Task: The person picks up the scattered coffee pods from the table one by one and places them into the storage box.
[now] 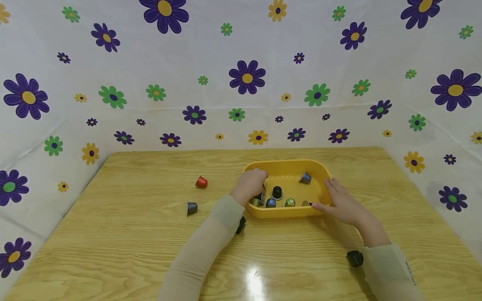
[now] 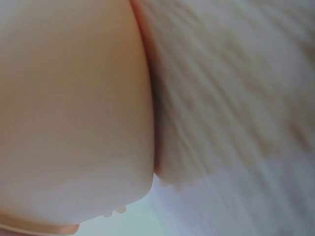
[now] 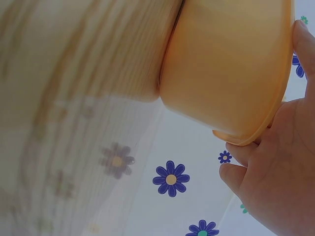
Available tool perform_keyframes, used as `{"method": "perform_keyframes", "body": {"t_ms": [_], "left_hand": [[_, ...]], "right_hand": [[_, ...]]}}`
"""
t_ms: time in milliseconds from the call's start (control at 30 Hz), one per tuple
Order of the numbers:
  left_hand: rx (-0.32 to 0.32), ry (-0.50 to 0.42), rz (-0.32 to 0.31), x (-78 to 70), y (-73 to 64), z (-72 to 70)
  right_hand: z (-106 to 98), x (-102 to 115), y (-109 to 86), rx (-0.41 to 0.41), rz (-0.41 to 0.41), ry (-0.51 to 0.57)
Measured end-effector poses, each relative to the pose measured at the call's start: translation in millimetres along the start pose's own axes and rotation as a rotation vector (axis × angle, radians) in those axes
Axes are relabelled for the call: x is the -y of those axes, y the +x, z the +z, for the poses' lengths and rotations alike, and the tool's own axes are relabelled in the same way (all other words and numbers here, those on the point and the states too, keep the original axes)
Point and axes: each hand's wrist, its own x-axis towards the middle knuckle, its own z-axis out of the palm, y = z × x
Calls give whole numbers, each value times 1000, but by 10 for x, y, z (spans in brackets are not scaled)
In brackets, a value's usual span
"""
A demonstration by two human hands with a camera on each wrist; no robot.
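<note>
A yellow tray (image 1: 284,213) stands on the table with several coffee capsules in it. Over its left end reaches my left hand (image 1: 250,184), fingers curled down to a dark coffee capsule (image 1: 262,195) with a silver rim, which they hold low in the tray; the fingertips are partly hidden. My right hand (image 1: 344,205) grips the tray's right end, thumb at the front rim and fingers over the side. A black capsule (image 1: 277,192), a blue-topped one (image 1: 270,203) and a green one (image 1: 289,202) sit nearby; a blue capsule (image 1: 306,178) lies tilted at the back.
Left of the tray, a red capsule (image 1: 201,182) and a dark grey capsule (image 1: 192,208) lie on the wooden table (image 1: 124,234). A flowered cloth (image 1: 211,54) rises behind the table and at both sides. The left wrist view shows mainly the tray's outer wall (image 2: 74,113).
</note>
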Motion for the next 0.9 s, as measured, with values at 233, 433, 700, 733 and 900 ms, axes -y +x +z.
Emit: {"method": "perform_keyframes", "body": {"t_ms": [233, 433, 700, 733, 900], "left_hand": [[29, 44, -14, -19, -4, -26], [51, 77, -20, -30, -4, -33], [60, 100, -13, -25, 23, -9], [57, 99, -12, -24, 25, -8], [50, 101, -11, -21, 20, -6]], "right_hand": [[8, -9, 1, -1, 3, -3], [12, -12, 2, -1, 3, -3], [9, -21, 2, 1, -1, -11], [7, -20, 2, 1, -1, -12], [5, -16, 1, 6, 0, -10]]}}
